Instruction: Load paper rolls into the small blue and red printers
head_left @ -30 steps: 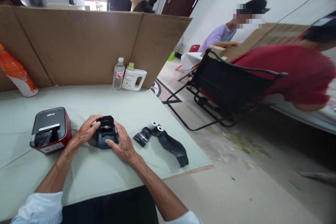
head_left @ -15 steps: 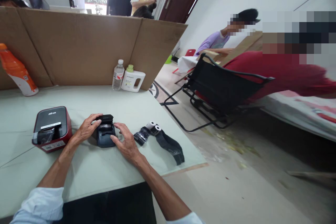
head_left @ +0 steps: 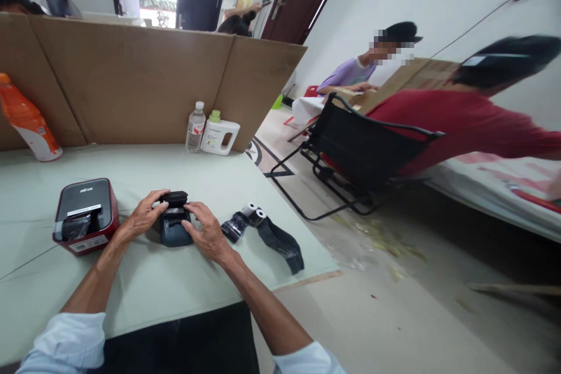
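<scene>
A small dark portable printer lies on the table with its black lid raised, and a pale band shows inside, likely a paper roll. My left hand grips its upper left side, thumb and fingers at the lid. On the other side my right hand has its fingers by the lid's right end and its thumb on the body's right edge. To the right lie two small rolls with white ends and black wrapping, beside a long black strip.
A red and black label printer stands at left. Along the cardboard screen stand an orange bottle, a clear water bottle and a white jug. Past the table's right edge are a black folding chair and people seated at work.
My right hand has moved in to the left, its fingers now against the printer's lid and side. The left hand keeps its place. The view has shifted slightly.
</scene>
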### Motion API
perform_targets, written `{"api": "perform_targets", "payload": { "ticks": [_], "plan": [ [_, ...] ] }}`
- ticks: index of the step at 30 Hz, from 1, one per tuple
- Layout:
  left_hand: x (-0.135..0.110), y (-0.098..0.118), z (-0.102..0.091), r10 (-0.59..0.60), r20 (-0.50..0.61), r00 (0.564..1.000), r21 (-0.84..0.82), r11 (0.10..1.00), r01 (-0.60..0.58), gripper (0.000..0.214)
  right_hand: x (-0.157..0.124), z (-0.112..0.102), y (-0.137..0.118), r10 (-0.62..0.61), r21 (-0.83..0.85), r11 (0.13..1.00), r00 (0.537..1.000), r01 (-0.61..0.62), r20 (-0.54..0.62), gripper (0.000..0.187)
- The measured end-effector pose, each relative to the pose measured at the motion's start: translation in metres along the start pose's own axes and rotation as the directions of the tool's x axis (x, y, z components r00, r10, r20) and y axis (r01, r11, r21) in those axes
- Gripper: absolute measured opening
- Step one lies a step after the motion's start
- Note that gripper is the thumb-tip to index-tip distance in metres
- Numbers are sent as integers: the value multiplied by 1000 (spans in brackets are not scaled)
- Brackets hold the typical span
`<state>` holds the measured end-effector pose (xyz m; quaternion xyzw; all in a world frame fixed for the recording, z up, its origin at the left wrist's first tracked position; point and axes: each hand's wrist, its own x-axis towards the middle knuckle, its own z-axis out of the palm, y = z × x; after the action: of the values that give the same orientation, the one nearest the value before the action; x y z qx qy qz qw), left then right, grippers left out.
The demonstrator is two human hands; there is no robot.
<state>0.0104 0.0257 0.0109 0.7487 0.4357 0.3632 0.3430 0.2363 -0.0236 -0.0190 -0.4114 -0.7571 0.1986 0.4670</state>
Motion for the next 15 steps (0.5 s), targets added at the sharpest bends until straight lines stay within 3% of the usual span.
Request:
{"api": "perform_targets", "payload": {
  "ticks": [6,15],
  "plan": [
    [4,-2,2,-26,-27,999,11,1000,26,51,4,-6,-4,-67,-99,992,996,74,67,29],
    [5,-6,4,-22,-52,998,15,1000,23,52,14,-5,-6,-119,-168,977,991,129,65,18]
  ]
}}
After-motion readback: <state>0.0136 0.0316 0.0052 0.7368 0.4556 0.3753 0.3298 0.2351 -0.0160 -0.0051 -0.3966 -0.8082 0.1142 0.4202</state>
